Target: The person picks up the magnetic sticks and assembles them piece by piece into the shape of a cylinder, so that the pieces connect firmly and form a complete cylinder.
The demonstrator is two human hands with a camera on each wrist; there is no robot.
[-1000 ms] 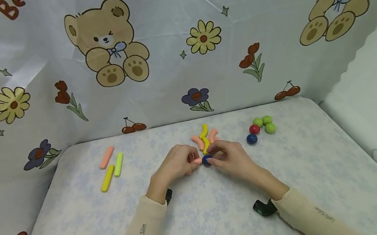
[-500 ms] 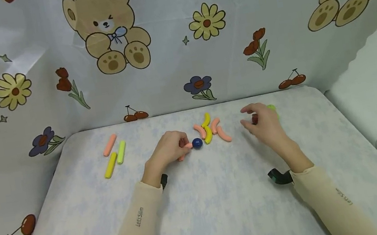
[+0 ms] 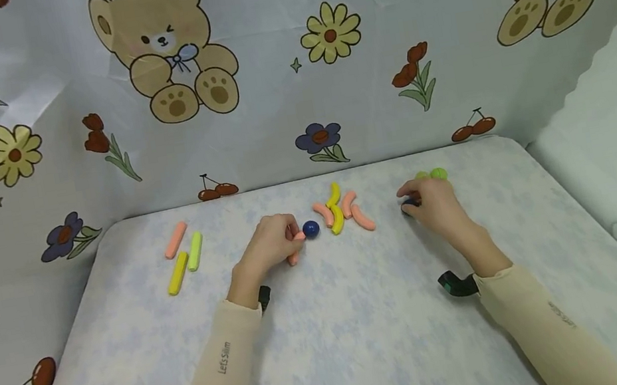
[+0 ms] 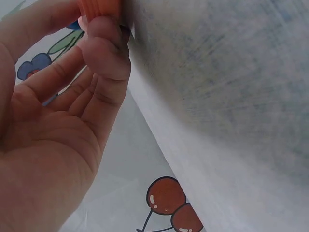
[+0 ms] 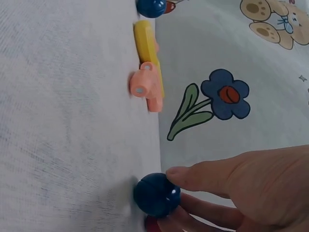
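My left hand (image 3: 272, 242), left of the table's centre, pinches a curved pink toy piece (image 3: 299, 237); its ridged end (image 4: 100, 7) shows between thumb and fingers in the left wrist view. A dark blue ball (image 3: 311, 230) sits at that piece's tip; whether they are joined I cannot tell. Another pink piece (image 3: 293, 259) shows below the fingers. At the right, my right hand (image 3: 434, 203) pinches a second blue ball (image 5: 157, 195) on the table between thumb and fingers. A red ball (image 5: 153, 224) peeks out beside it, hidden by the hand in the head view.
Yellow curved pieces (image 3: 337, 220) and pink curved pieces (image 3: 363, 217) lie grouped at the middle back. Green balls (image 3: 439, 174) are behind my right hand. Pink (image 3: 175, 240), yellow (image 3: 178, 274) and light green (image 3: 194, 251) sticks lie at the left. A patterned cloth rises behind the table.
My right hand let go of the first blue ball at the centre, moved right to the ball group and took hold of another blue ball. My left hand keeps its pink piece.
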